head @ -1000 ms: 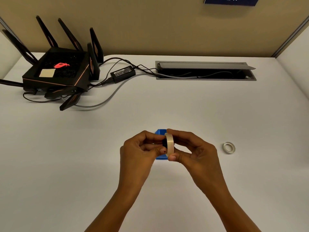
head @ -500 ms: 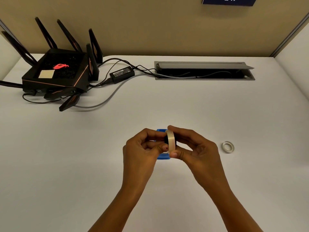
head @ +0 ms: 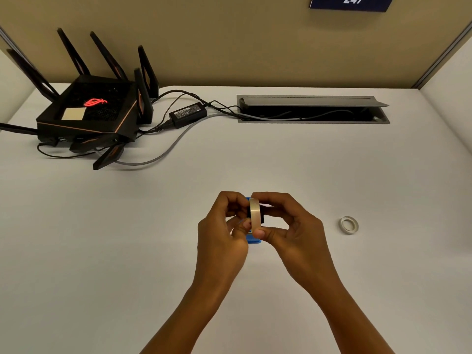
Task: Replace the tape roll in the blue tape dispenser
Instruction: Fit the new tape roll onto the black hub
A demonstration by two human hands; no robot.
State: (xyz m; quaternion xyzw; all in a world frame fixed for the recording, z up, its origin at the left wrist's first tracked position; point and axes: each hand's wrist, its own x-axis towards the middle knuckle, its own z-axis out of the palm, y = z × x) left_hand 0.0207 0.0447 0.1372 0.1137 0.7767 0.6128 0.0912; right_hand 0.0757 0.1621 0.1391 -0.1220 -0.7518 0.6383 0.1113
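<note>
A cream tape roll (head: 255, 215) with a black hub is held edge-on over the white desk. My right hand (head: 291, 226) pinches it between thumb below and fingers above. My left hand (head: 224, 226) has its fingertips on the roll's left side, on the hub. The blue tape dispenser (head: 254, 241) lies on the desk under both hands, with only slivers of blue showing. A small, nearly bare tape ring (head: 349, 225) lies flat on the desk to the right of my right hand.
A black router (head: 86, 116) with tall antennas stands at the back left, with a power brick (head: 187, 114) and cables running to an open cable tray (head: 313, 109) at the back. Partition walls close the back and right.
Both hands and the tape roll stay nearly in place. My left fingers have shifted slightly against the roll's left side.
</note>
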